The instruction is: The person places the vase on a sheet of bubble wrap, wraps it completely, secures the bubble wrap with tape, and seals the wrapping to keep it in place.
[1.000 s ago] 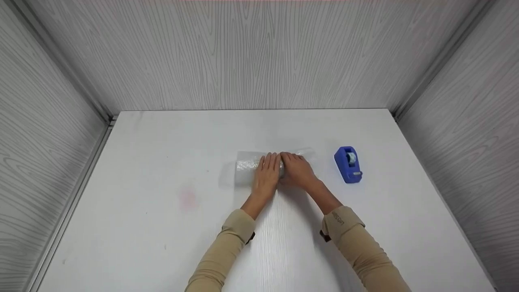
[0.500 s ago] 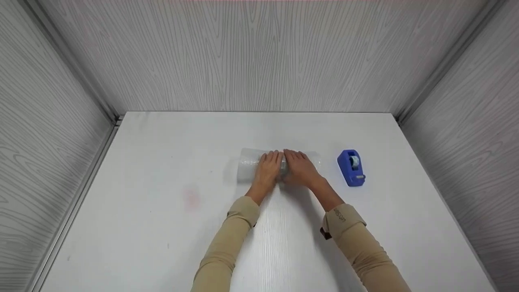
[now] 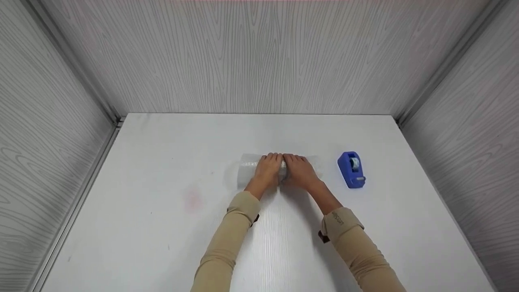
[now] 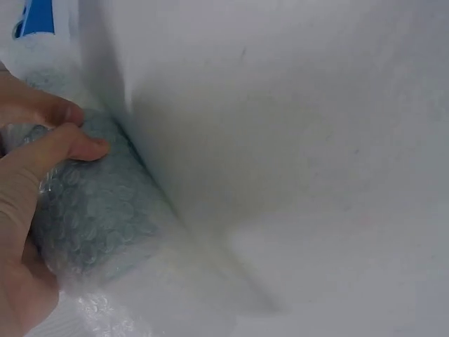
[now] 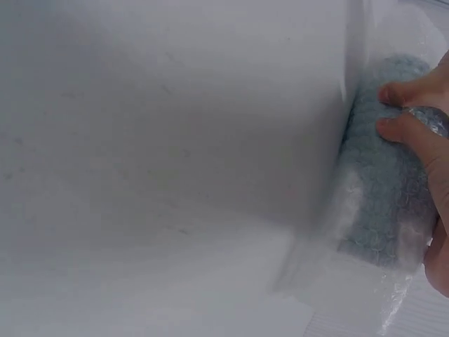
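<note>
The left hand (image 3: 267, 171) and right hand (image 3: 301, 172) both grasp a bubble-wrapped roll (image 4: 102, 203), side by side near its middle, with fingers curled over the far side and thumbs pressed on the near side. The roll lies lengthwise from left to right around the middle of the white counter (image 3: 121, 243), clear wrap extending past its ends. A blue tape dispenser (image 3: 351, 170) stands to the right, apart from the hands.
</note>
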Motion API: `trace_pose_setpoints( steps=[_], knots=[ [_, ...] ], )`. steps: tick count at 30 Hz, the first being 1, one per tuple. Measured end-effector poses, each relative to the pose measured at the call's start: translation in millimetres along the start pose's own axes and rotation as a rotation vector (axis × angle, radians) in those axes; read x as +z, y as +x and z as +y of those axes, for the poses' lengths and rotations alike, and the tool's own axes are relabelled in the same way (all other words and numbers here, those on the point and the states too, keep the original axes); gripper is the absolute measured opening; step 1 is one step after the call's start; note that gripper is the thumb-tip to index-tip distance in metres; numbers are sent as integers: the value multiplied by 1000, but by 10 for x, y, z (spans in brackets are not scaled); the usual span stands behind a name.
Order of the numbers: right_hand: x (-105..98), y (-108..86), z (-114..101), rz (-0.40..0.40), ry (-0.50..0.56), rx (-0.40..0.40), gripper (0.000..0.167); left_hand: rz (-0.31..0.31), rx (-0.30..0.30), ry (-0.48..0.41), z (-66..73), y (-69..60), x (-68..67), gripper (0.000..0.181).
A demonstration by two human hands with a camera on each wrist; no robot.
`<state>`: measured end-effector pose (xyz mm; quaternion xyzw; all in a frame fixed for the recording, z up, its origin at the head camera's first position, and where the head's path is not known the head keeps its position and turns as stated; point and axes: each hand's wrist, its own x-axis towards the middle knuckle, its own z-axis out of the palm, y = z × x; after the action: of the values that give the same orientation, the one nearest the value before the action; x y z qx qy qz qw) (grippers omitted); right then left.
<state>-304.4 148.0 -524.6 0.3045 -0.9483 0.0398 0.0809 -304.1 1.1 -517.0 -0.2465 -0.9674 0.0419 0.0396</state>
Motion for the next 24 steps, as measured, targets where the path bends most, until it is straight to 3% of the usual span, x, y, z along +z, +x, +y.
trace_pose_setpoints(
  steps=[5, 8, 10, 13, 16, 20, 24],
  knots=[
    [-98, 3, 1, -76, 85, -23, 81, -134, 20, -60, -12, -58, -88, 85],
    [-123, 3, -1, -104, 104, -29, 80, -157, 9, -68, 25, -123, -93, 92],
    [-132, -3, 0, -116, 115, -30, 77, -143, 1, -13, 70, -186, -59, 94],
    [-145, -15, 7, -133, 128, -31, 75, -79, -14, 109, 149, -279, 43, 87],
    [-155, -19, 15, -145, 132, -36, 75, 52, -20, 199, 197, -334, 167, 76],
    [-163, -10, 21, -151, 137, -54, 74, 189, -18, 165, 198, -345, 257, 73],
    [-161, -6, 43, -144, 115, -58, 76, 244, -7, 133, 183, -290, 272, 70]
  ],
)
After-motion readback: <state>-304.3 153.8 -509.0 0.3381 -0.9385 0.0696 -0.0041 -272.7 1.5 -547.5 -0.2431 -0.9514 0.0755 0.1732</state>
